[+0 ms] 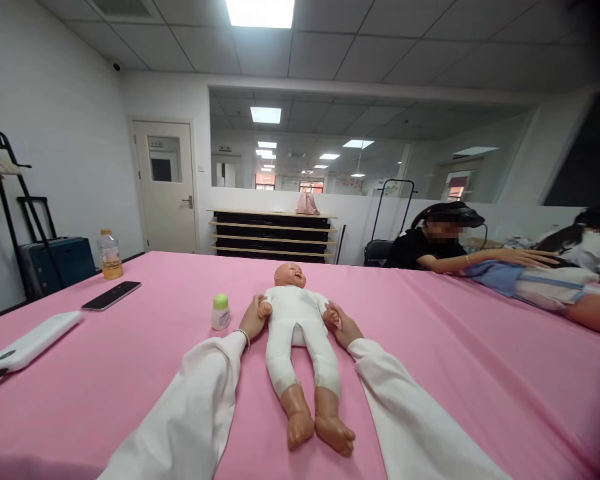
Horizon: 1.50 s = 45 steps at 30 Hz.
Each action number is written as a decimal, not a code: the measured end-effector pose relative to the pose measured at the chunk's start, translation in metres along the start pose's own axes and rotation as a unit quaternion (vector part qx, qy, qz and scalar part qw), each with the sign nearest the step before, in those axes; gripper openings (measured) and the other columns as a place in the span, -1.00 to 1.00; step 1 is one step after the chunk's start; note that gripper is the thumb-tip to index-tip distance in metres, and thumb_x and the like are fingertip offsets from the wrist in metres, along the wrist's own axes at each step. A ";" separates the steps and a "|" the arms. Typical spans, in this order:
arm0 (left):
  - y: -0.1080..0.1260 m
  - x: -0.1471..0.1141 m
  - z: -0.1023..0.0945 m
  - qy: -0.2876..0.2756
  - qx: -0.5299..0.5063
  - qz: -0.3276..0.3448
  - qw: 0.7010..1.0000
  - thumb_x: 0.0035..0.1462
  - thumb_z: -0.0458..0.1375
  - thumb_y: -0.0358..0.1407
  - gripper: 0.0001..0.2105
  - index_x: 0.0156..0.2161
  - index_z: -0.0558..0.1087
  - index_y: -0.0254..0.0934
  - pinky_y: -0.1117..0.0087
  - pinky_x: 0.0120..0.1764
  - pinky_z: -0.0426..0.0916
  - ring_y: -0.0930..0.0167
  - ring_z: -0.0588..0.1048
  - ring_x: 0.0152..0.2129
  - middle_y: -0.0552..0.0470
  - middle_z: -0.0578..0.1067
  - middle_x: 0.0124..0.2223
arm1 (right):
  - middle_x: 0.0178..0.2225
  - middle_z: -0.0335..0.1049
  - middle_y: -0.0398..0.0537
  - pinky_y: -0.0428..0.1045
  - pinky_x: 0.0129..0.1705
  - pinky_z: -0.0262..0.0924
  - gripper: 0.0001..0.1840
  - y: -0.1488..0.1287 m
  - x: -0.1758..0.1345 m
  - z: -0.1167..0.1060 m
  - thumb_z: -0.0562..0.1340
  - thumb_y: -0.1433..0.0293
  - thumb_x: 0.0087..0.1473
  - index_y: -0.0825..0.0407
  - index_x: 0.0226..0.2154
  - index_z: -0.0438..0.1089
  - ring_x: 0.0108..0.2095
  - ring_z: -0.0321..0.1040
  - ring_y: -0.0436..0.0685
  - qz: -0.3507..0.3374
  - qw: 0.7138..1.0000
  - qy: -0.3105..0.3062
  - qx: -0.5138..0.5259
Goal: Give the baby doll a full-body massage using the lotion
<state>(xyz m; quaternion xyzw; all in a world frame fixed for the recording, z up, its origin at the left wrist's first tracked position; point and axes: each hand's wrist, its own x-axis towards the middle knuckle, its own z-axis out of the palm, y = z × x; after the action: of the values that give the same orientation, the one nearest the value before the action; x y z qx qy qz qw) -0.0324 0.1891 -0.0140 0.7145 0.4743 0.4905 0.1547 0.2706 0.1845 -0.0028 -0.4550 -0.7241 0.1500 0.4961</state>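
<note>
A baby doll [300, 313] with a white cloth body lies on its back on the pink-covered table [410, 320], head away from me and bare feet toward me. My left hand [253, 319] is closed at the doll's hand on the left side, partly hidden behind it. On the other side my right hand [347, 327] grips the doll's other hand, fingertips on top of it. Both doll arms lie low beside its trunk. A small white bottle with a green cap [221, 312] stands just left of my left hand.
On the left are a white device with a cable [30, 343], a dark phone [111, 295] and a drink bottle [111, 257]. At the right, a person wearing a headset [445, 233] reaches over another doll [540, 283]. A second person [587, 240] sits farther right.
</note>
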 end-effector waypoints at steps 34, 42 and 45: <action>-0.019 0.064 0.014 0.176 0.255 -0.048 0.950 0.10 0.00 -0.20 -0.49 0.11 0.14 -0.49 0.22 -0.13 0.21 0.17 0.37 -0.16 -0.26 0.41 -0.14 | -0.04 0.32 0.20 0.19 -0.02 0.12 -0.35 0.019 0.064 0.043 0.13 0.30 -0.05 0.17 0.10 0.06 -0.11 0.29 0.30 -0.054 0.953 0.183 -0.234; -0.001 0.009 -0.012 0.055 0.175 0.046 0.982 -0.02 0.03 -0.43 -0.72 -0.13 0.30 -0.25 0.32 -0.13 0.26 0.30 0.37 -0.17 -0.07 0.43 -0.16 | -0.04 0.36 0.06 0.22 0.18 -0.13 -0.54 0.009 0.012 0.005 0.08 0.47 -0.07 0.11 -0.04 0.24 0.00 0.27 0.19 -0.116 0.958 -0.038 -0.259; 0.006 -0.003 -0.017 0.012 0.141 0.039 0.989 0.00 0.01 -0.42 -0.72 -0.13 0.30 -0.24 0.34 -0.13 0.27 0.33 0.37 -0.16 -0.04 0.42 -0.12 | 0.01 0.32 0.06 0.18 0.16 -0.06 -0.42 0.002 0.002 -0.003 0.08 0.55 -0.15 0.11 0.02 0.20 0.03 0.24 0.18 -0.112 0.952 -0.099 -0.266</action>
<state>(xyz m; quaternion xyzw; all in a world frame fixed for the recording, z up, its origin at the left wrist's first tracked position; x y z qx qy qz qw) -0.0442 0.1789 -0.0034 0.7411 0.5120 0.4335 0.0276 0.2738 0.1866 -0.0017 -0.4697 -0.8294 -0.0606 0.2963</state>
